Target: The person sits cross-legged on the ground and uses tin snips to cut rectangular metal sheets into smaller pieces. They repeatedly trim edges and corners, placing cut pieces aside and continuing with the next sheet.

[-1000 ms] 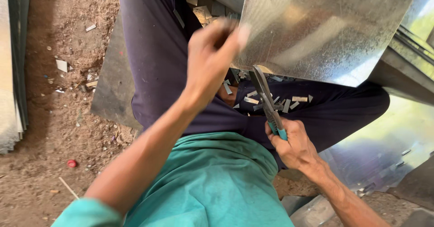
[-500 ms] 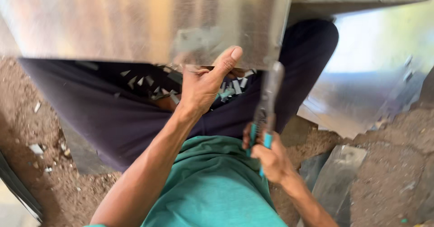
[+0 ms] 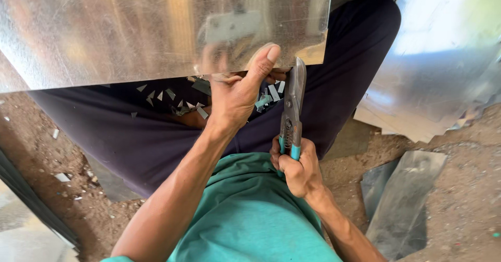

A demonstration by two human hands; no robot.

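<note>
The big metal sheet lies across the person's lap, filling the top of the view, its near edge running level just above the hands. The left hand grips that near edge, thumb pressed up over the shiny face and fingers curled out of sight beneath it, so the hand is closed tight on the sheet. Just right of it, the right hand is wrapped in a fist round the teal handles of the tin snips, and the blades stand upright with their tips meeting the sheet's near edge, close to its right corner; the blades look nearly closed, though the very tip is hard to read against the glare. How far along is it? Judging by the litter of small metal offcuts scattered on the dark trousers under the sheet's edge, a fair bit of snipping looks done already, while the edge between the thumb and the right corner looks like the part in hand, and I cannot tell how much more trimming remains. As for packages, labels or signs, none shows anywhere around the sheet. Right of the sheet another bright metal panel lies on the dirt ground, with a duller grey strip below that, and more scraps dot the soil below the sheet's left end.
</note>
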